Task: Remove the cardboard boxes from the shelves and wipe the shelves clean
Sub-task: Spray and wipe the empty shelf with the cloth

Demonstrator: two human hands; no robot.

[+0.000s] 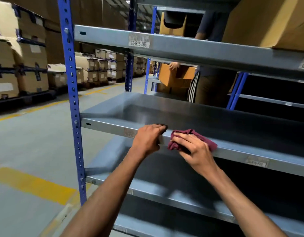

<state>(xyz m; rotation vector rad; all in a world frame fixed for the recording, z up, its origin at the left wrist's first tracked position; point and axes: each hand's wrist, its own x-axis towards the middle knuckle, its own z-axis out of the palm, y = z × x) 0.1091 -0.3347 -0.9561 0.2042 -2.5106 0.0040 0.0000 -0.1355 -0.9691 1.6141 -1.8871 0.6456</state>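
Both my forearms reach up and forward from the bottom of the view, bare to the elbow, converging on the front lip of the middle shelf (190,117). My right hand (193,151) lies palm down with the wrist cocked a little outward, its fingers closed around a bunched maroon cloth (204,140) and pressing it against the shelf's front edge; the cloth spills out past my fingertips onto the shelf top. Just to the left of it, nearly touching, my left hand (147,138) hooks over the same edge, fingers curled onto the top surface and thumb under the lip, gripping the metal itself. It half covers a worn label there.

Below my wrists runs the lower shelf (147,190), grey and bare where I can see it. The middle shelf beyond my knuckles carries no box. To the left of my left hand stands the blue perforated upright (74,106).

Above my hands is the upper shelf (182,47), with a label (138,42) reading G0-R16-E06, and on it, up and to the right of my right hand, one large cardboard box (267,21) sits.

Beyond the rack, past my right hand, another person (207,79) stands in the next aisle, apparently holding an open cardboard carton (175,77), though shadow blurs the grip. Far off to the left of my left hand, stacked boxes (19,53) sit on pallets across the yellow-lined floor (33,183).
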